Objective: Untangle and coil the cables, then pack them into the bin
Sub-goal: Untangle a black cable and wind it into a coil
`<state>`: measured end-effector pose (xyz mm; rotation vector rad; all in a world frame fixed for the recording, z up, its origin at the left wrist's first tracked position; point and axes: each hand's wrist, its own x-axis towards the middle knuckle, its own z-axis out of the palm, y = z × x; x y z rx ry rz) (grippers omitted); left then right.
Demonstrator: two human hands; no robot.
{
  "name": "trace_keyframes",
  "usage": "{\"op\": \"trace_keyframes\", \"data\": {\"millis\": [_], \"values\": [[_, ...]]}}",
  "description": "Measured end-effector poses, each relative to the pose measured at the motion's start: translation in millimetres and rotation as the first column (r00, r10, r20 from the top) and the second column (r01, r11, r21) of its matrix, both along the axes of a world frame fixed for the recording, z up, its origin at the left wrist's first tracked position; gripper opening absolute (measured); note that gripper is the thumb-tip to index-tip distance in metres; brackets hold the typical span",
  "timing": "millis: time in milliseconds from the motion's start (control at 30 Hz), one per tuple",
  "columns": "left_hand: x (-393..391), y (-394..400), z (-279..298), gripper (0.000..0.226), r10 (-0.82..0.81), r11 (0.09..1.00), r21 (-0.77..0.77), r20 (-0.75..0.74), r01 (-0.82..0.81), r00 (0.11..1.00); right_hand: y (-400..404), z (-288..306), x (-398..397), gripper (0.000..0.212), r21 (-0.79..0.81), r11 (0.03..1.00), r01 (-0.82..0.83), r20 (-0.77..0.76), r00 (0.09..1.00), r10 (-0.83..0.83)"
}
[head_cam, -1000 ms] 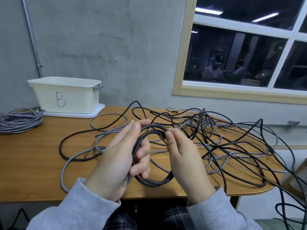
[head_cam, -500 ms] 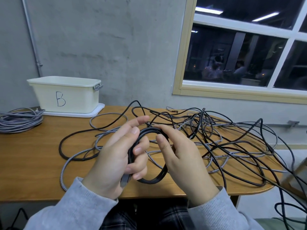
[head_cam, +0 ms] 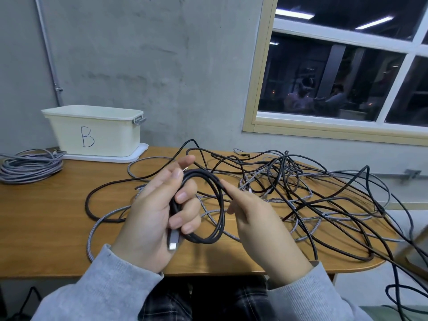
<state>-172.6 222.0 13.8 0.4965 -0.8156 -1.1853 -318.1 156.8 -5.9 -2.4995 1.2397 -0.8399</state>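
Cable (head_cam: pixel 217 205) — smooth black round coil

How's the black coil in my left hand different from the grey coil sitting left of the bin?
The black coil is held up by the left hand; the grey coil lies flat on the table. The black one has only a few small loops, the grey one many wider loops. The black one's plug shows below the fingers; it trails into the tangle. Both are wound round.
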Motion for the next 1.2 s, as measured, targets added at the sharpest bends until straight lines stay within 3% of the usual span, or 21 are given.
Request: {"op": "trace_keyframes", "data": {"millis": [167,300,633,800,867,900,933,1000,1100,1200], "values": [[2.5,-6.3,-4.1,0.018,0.064,0.998,-0.002,-0.183,-0.066,0.981,-1.4,-4.8,4.6,0.079,0.124,0.992,0.018,-0.22,0.975,0.01],[5.2,-12.8,-10.1,0.022,0.134,0.988,-0.031,-0.293,-0.149,0.947,4.2,-8.5,6.8,0.051,0.14,0.986,-0.085,-0.232,0.966,0.116],[27.4,-14.6,-10.3,0.027,0.441,0.883,-0.084,-0.192,-0.462,0.877,14.3,-4.6,-2.9,0.041,0.106,0.981,-0.16,-0.285,0.941,0.184],[41.9,-8.1,-4.9,0.028,0.235,0.968,-0.04,-0.21,-0.248,0.949,4.9,3.0,-14.3,0.051,-0.048,0.998,0.047,-0.354,0.933,-0.061],[49.6,-9.1,-8.1,0.027,-0.033,0.997,-0.069,-0.231,0.017,0.972,2.3,2.2,-11.8,0.052,-0.047,0.993,0.106,-0.391,0.913,-0.116],[52.4,-10.7,-10.7,0.028,-0.238,0.969,-0.133,-0.246,0.211,0.94,1.4,2.0,-10.6,0.048,-0.027,0.992,0.126,-0.402,0.907,-0.126],[54.6,-11.1,-13.1,0.031,-0.336,0.938,-0.165,-0.228,0.304,0.914,1.2,2.0,-9.9,0.043,-0.013,0.99,0.139,-0.41,0.903,-0.132],[60.5,-2.4,-13.2,0.034,-0.219,0.975,-0.053,-0.147,0.214,0.964,-0.1,-0.4,-9.9,0.034,0.009,0.991,0.135,-0.414,0.902,-0.12],[53.7,-7.7,-8.5,0.027,-0.38,0.924,-0.153,-0.243,0.351,0.893,1.7,-2.8,-9.4,0.019,0.002,0.996,0.092,-0.413,0.907,-0.083],[44.2,-3.8,-5.2,0.024,-0.068,0.997,-0.06,-0.355,0.05,0.932,4.7,-3.3,-5.4,0.018,0.023,0.999,0.035,-0.426,0.904,-0.022]]}}
